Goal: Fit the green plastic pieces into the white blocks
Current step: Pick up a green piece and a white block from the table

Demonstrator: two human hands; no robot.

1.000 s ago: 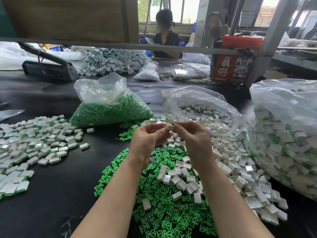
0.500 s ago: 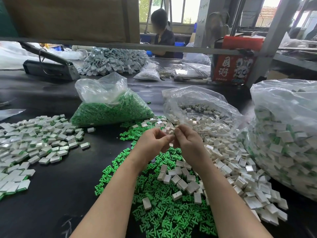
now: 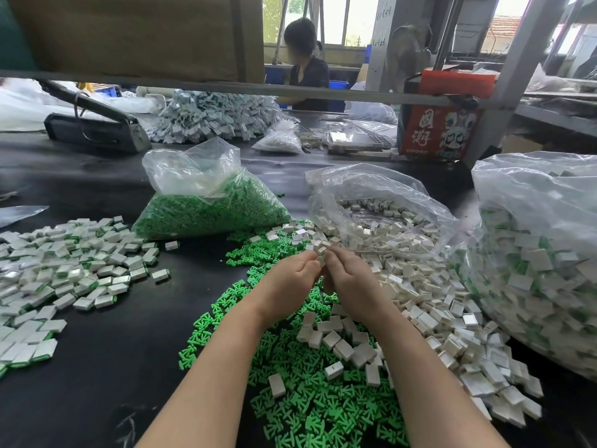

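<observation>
My left hand (image 3: pixel 290 279) and my right hand (image 3: pixel 350 279) meet fingertip to fingertip above the table's middle and pinch a small white block (image 3: pixel 320 259) between them. Any green piece in it is hidden by my fingers. Under my forearms lies a spread of loose green plastic pieces (image 3: pixel 307 399) with a few white blocks (image 3: pixel 339 345) scattered on top. A bigger heap of white blocks (image 3: pixel 429 305) runs along the right of my right arm.
A clear bag of green pieces (image 3: pixel 210 211) stands at centre left, an open bag of white blocks (image 3: pixel 381 215) behind my hands, and a large bag of assembled blocks (image 3: pixel 542 270) at right. Finished blocks (image 3: pixel 64 273) cover the left. A person sits beyond the shelf rail.
Both hands have sunk lower and toward me, still joined at the fingertips around the block. The person at the back has shifted slightly.
</observation>
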